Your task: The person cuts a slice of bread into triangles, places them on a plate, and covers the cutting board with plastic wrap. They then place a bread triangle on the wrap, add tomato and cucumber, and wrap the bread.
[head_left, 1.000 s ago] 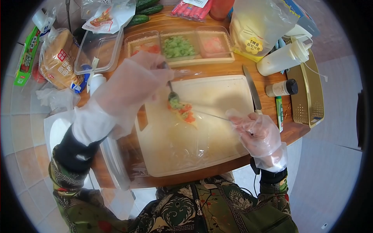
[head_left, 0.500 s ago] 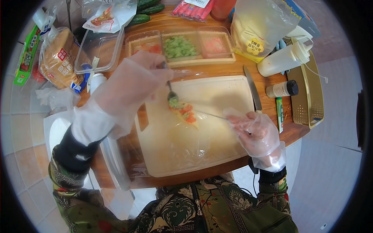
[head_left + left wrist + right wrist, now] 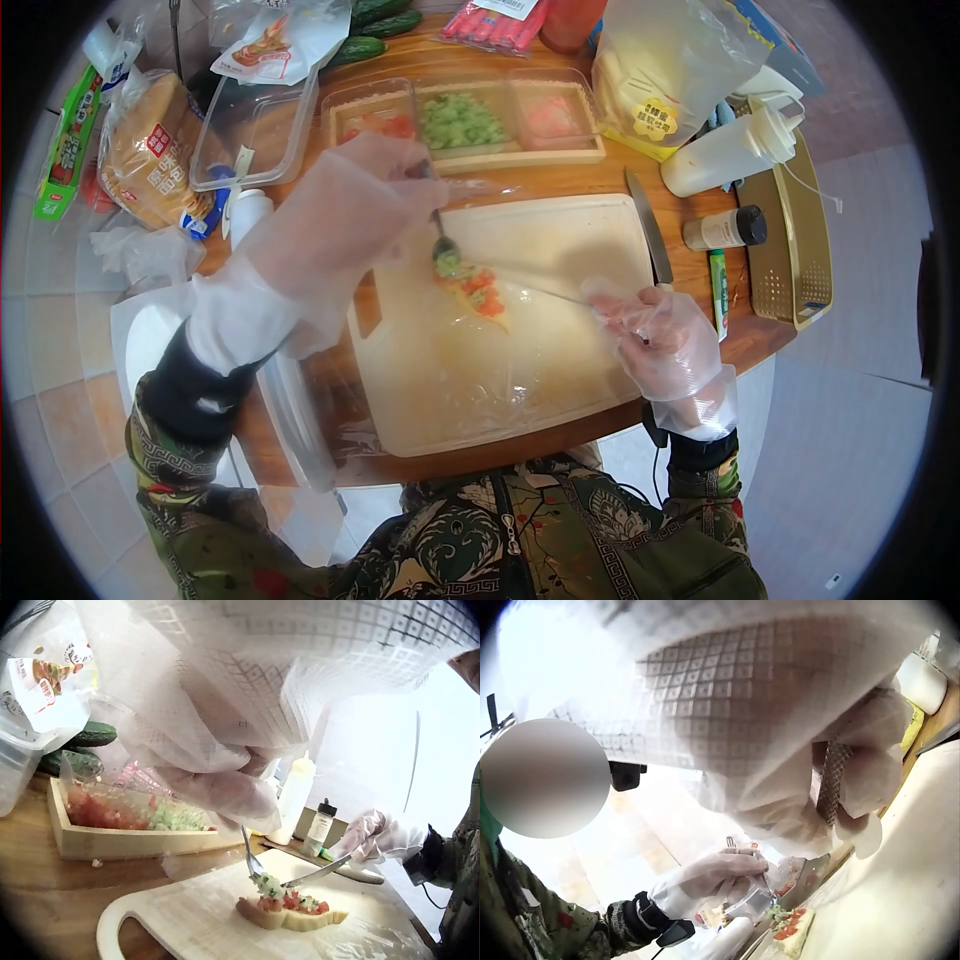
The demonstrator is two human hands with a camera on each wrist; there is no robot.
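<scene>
A bread slice (image 3: 285, 918) topped with diced red and green pieces lies on the white cutting board (image 3: 560, 380). My left hand (image 3: 345, 205), in a clear plastic glove, grips a spoon (image 3: 445, 245) whose bowl touches the green pieces at the slice's far left end. From the right, my gloved right hand (image 3: 665, 345) holds a long thin metal utensil (image 3: 321, 870), its tip against the topping. In the right wrist view the topped bread (image 3: 791, 934) shows low down, and the right fingers curl round a patterned handle (image 3: 834, 784).
Behind the board stands a wooden tray (image 3: 530, 158) with tubs of red, green and pink pieces. A knife (image 3: 650, 225) lies along the board's right edge. Beyond it are a squeeze bottle (image 3: 715, 155), a shaker (image 3: 725, 228) and a basket (image 3: 790, 250). Bagged bread (image 3: 155, 150) sits at the left.
Both hands stay nearly in place. The spoon's bowl and the green pieces by it have shifted only very slightly, and the bread has not visibly moved.
</scene>
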